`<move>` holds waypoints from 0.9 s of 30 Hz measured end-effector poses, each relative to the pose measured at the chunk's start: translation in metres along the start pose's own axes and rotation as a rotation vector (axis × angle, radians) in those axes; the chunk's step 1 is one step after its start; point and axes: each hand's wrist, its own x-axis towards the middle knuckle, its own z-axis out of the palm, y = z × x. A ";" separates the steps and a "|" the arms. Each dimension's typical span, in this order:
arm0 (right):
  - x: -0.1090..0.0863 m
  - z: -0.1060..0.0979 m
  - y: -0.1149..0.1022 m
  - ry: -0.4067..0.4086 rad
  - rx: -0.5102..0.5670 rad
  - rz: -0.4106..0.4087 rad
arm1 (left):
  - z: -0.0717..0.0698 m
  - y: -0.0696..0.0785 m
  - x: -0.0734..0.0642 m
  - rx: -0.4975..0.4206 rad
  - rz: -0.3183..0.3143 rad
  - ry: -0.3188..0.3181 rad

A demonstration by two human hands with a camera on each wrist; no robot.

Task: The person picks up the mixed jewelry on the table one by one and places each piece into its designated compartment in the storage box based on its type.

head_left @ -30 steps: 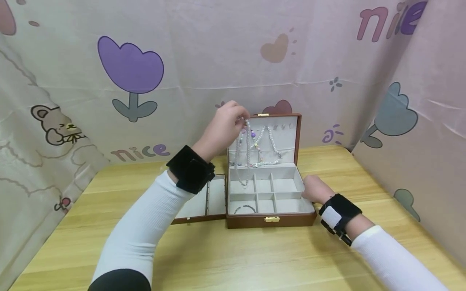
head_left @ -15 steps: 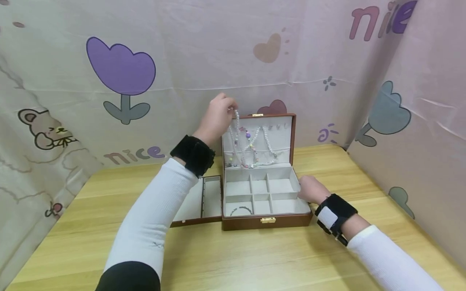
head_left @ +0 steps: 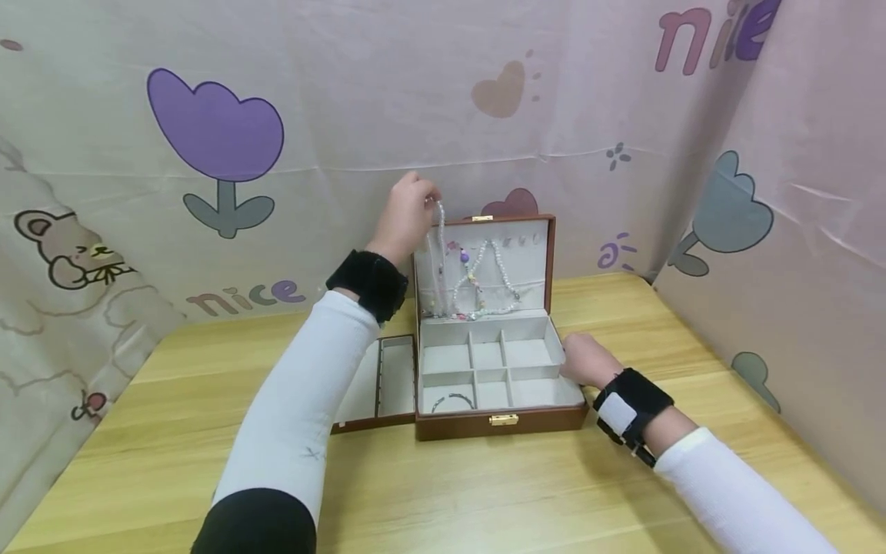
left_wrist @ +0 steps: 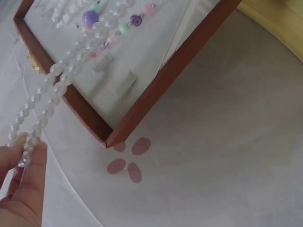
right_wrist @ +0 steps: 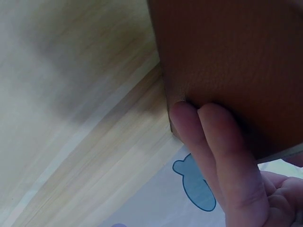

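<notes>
With thumb and fingertips, my left hand (head_left: 404, 221) pinches a white pearl necklace (left_wrist: 60, 86), which hangs in a doubled strand before the raised lid of a brown jewelry box (head_left: 457, 428). Other beaded necklaces, one bearing a purple bead (left_wrist: 90, 18), lie against the lid's pale lining (head_left: 529, 265). My right hand (head_left: 587, 360) holds the box by its right side wall. In the right wrist view its fingers (right_wrist: 222, 137) press on the brown outer face, and the thumb is mostly hidden behind the rim. A thin bracelet (head_left: 453, 397) rests in the front left compartment.
A shallow lined tray (head_left: 397, 377) adjoins the box on its left, partly behind the left forearm. The wooden table (head_left: 484, 492) meets a printed cloth backdrop (head_left: 346, 115) behind the lid and at both sides.
My left hand has risen and moved left, lifting the pearl necklace so its lower end is up off the compartments. The right hand stays at the box's side. The head view has shifted slightly.
</notes>
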 end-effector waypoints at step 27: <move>-0.001 0.002 -0.002 0.012 0.016 0.020 | 0.029 -0.033 -0.011 0.144 0.145 -0.060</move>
